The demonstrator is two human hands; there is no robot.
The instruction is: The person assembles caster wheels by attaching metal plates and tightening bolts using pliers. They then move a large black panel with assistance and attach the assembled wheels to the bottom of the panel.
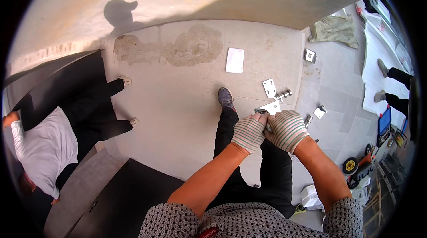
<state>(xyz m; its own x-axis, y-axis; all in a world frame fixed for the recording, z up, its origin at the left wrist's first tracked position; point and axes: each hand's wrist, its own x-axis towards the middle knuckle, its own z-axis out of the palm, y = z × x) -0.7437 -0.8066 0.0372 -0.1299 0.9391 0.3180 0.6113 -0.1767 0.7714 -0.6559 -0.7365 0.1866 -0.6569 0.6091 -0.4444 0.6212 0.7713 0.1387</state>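
Both my hands wear striped knitted gloves and meet in front of my legs, with their fingers closed. My left hand (pixel 250 132) and my right hand (pixel 287 129) grip a silvery metal plate bracket (pixel 274 105) with a hole in it. A round dark metal part (pixel 263 112) shows at its near end; the fingers hide the rest. Just beyond, a similar flat plate with holes (pixel 269 89) lies on the floor beside a thick bolt with nuts (pixel 283 95). Another bolt (pixel 308 121) and a small plate with a bolt (pixel 320 112) lie right of my hands.
A white paper sheet (pixel 235 60) and a square metal bracket (pixel 310 56) lie farther off. Dark panels (pixel 129 198) stand at the left, near a person in a white shirt (pixel 49 144). At right are a wheeled tool (pixel 351 166), a sack (pixel 334 31) and another person's legs (pixel 397 90).
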